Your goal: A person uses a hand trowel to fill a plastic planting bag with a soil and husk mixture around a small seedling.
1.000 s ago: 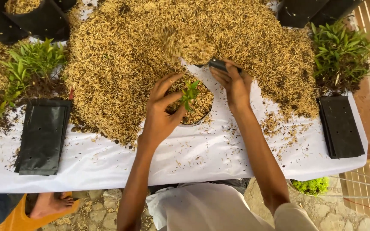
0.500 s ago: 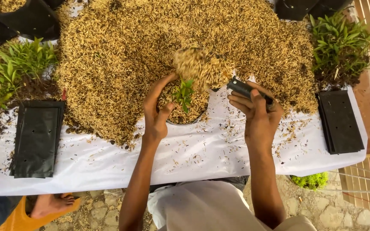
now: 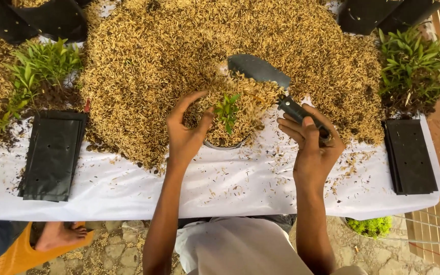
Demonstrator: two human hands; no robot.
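We see a dull grey metal trowel blade (image 3: 258, 69) on a matt black handle (image 3: 301, 116), above dry, rough golden husks (image 3: 143, 66). Our table's white sheet (image 3: 230, 188) looks smooth, faintly shiny plastic; the stacked black grow bags (image 3: 52, 153) are glossy film.

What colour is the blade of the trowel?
Dark grey, nearly black; the trowel shows best in the head view.
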